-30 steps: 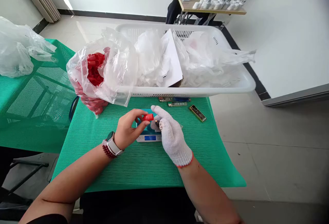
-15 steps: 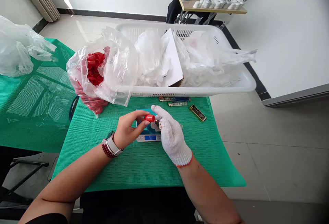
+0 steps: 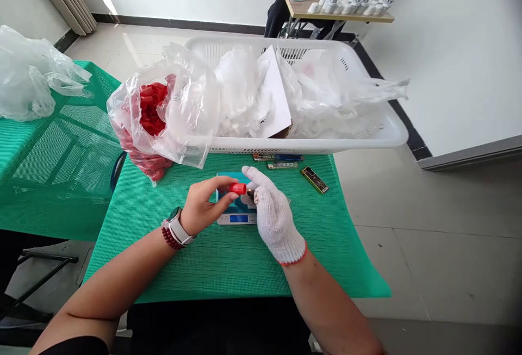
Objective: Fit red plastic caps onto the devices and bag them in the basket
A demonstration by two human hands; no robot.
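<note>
My left hand point(image 3: 204, 205), bare with a watch and bead bracelet at the wrist, pinches a small red cap point(image 3: 237, 188) between thumb and fingers. My right hand point(image 3: 271, 213), in a white knit glove, is closed on a small dark item right beside the cap; most of that item is hidden. Both hands hover over a small digital scale point(image 3: 236, 218) with a blue display and teal top, on the green mat point(image 3: 212, 260).
A clear bag of red caps point(image 3: 149, 113) leans against a white basket point(image 3: 397, 132) stuffed with plastic bags and paper. Small flat packets point(image 3: 314, 179) lie by the basket. Another plastic bag point(image 3: 28, 75) sits far left. A person works at a far table point(image 3: 338, 15).
The red cap in my left hand has shifted slightly right, closer to my gloved fingers. Otherwise both hands stay over the scale.
</note>
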